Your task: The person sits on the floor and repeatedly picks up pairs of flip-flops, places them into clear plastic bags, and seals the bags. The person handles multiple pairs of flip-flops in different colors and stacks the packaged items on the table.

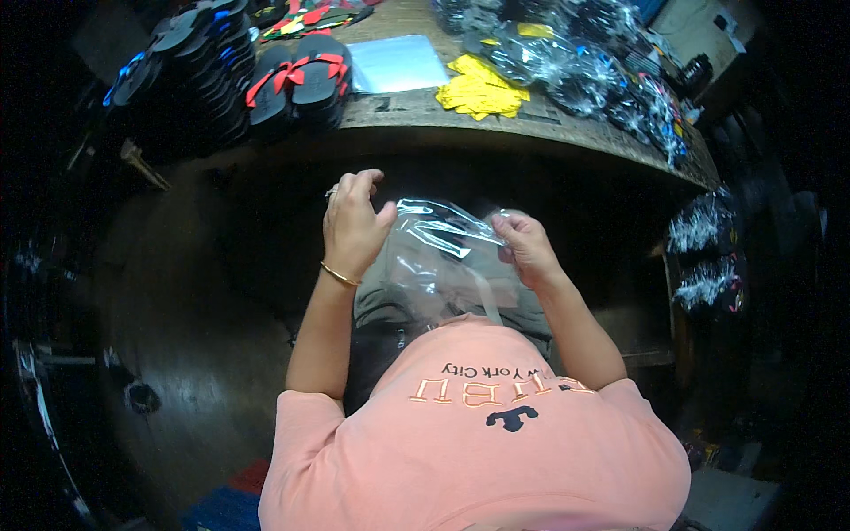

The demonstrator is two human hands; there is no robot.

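A clear plastic bag (pixel 434 265) hangs over my lap, its glossy upper edge catching the light. My right hand (pixel 529 248) pinches that bag at its right corner, between thumb and fingers. On the other side, my left hand (pixel 354 221) is raised near the bag's left edge. Its thumb stands apart from the bent fingers, and nothing shows between them. The left wrist bears a thin gold bangle (pixel 339 274).
A wooden table (pixel 390 111) lies ahead. On it are black flip-flops with red straps (pixel 305 80), tall stacks of dark flip-flops (pixel 190 75), a pile of clear sheets (pixel 397 64), yellow tags (pixel 481 88) and bagged pairs (pixel 575 75). Wrapped packs (pixel 702 257) sit at the right.
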